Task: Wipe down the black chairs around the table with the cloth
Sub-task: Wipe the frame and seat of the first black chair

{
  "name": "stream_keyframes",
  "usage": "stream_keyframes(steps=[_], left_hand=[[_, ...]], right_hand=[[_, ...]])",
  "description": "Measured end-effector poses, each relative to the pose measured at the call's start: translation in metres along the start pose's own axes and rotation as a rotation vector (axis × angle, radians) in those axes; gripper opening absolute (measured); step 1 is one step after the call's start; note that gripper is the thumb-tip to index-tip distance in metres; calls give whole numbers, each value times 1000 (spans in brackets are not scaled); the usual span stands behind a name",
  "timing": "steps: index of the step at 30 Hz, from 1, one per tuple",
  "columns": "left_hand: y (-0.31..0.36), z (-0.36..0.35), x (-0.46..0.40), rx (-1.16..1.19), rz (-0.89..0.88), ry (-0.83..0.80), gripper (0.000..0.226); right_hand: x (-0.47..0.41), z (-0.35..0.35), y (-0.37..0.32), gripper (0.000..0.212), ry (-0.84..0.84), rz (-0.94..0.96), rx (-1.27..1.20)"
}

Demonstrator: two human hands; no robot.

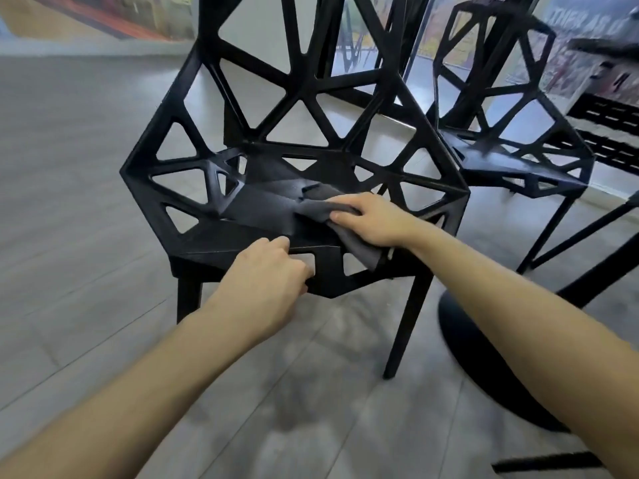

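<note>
Head view. The nearer black chair (276, 174) stands on the floor (69, 167), seat toward the viewer, backrest rising away. The right hand (370, 219) lies palm-down on the grey cloth (318, 209), fingers laid fairly flat and pressing it onto the right half of the seat; the grip is a press rather than a pinch. One corner of the cloth hangs over the seat's front edge, just below the wrist. The unwiped-looking part of the seat lies to the left of the cloth, so the stroke, as judged, runs leftward across the seat, along its width. The left hand (273, 271) is at the front rim of the seat, fingers curled over the edge beside a cut-out, apparently steadying the chair; this hand is nearer the viewer, while the right is the working hand.

Materials and shapes: the chair is a matte, faintly grained black shell built from flat triangular facets, with open triangular and trapezoid holes in seat sides and back, on thin straight legs. The cloth is soft, thin and creased, likely to catch in the openings. A second black chair (511, 133) of the same pattern stands to the right and further back. A round black table base (484, 357) sits on the floor at lower right; the surface itself is out of view.
</note>
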State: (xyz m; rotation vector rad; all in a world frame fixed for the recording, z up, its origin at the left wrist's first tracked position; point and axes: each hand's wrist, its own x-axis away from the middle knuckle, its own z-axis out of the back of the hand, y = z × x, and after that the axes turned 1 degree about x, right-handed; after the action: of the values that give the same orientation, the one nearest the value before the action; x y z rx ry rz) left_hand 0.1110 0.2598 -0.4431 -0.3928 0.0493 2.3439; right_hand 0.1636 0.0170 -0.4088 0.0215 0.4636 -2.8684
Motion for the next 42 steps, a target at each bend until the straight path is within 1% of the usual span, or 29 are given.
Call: stream_keyframes(steps=[2, 3, 4, 5, 6, 7, 8, 10, 11, 12, 13, 14, 15, 16, 18, 20, 22, 23, 24, 26, 27, 28, 31, 33, 35, 36, 38, 40, 42], left_hand=[[5, -6, 4, -7, -12, 68, 19], [7, -6, 5, -21, -1, 56, 22], [7, -8, 3, -47, 7, 18, 23], [5, -15, 0, -68, 31, 63, 25], [3, -18, -1, -65, 57, 68, 29], [4, -11, -1, -73, 64, 55, 33], [5, -9, 0, -50, 67, 64, 33], [6, -17, -2, -39, 59, 83, 24], [6, -14, -1, -46, 55, 104, 25], [7, -10, 2, -82, 69, 71, 32], [7, -4, 3, -63, 81, 72, 40], [7, -3, 0, -33, 65, 90, 46], [7, -8, -4, -22, 47, 162, 49], [7, -9, -5, -17, 35, 168, 50], [9, -5, -6, -47, 40, 180, 50], [11, -5, -6, -58, 45, 183, 48], [11, -10, -1, -35, 39, 187, 45], [10, -13, 2, -23, 44, 194, 45], [8, -16, 4, -5, 48, 196, 44], [5, -18, 4, 34, 54, 196, 40], [5, -19, 4, 47, 55, 204, 37], [4, -20, 2, 63, 56, 210, 34], [4, -23, 1, 51, 65, 234, 29], [5, -26, 2, 8, 70, 248, 30], [6, -29, 4, -12, 85, 253, 32], [7, -32, 4, -8, 97, 237, 31], [12, -32, 2, -9, 107, 202, 31], [27, -27, -2, 17, 86, 148, 37], [49, -24, -8, 36, 45, 120, 41]], right_hand=[[-27, 17, 45, 36, 58, -216, 150], [-40, 21, 61, 38, 89, -318, 210], [-51, 20, 67, 40, 114, -387, 254], [-61, 15, 62, 40, 130, -413, 286], [-65, 7, 51, 42, 140, -416, 283], [-62, 2, 34, 44, 136, -415, 244], [-52, -1, 18, 46, 131, -385, 168], [-10, -3, -6, 45, 139, -202, 38], [17, -5, -11, 43, 146, -102, 2], [44, -9, -7, 43, 176, -31, -4], [66, -11, 7, 43, 226, 1, 5], [79, -7, 27, 43, 293, -31, 46], [86, -1, 51, 42, 366, -110, 96], [87, 5, 71, 41, 436, -218, 127], [74, 11, 91, 39, 543, -384, 94], [62, 2, 82, 39, 706, -465, 6], [66, -20, 51, 41, 865, -562, -134], [73, -37, 31, 42, 910, -587, -185], [82, -54, 9, 44, 931, -564, -196], [100, -85, -22, 47, 869, -417, -164], [106, -91, -22, 47, 830, -363, -142], [107, -87, -10, 46, 816, -351, -145], [91, -36, 49, 45, 828, -517, -205], [77, -9, 67, 47, 754, -585, -144], [73, -13, 57, 49, 675, -560, -56], [78, -22, 46, 49, 650, -514, -34], [98, -37, 25, 49, 597, -394, -53], [112, -48, 19, 51, 539, -321, -69], [112, -51, 19, 49, 572, -374, -46]])
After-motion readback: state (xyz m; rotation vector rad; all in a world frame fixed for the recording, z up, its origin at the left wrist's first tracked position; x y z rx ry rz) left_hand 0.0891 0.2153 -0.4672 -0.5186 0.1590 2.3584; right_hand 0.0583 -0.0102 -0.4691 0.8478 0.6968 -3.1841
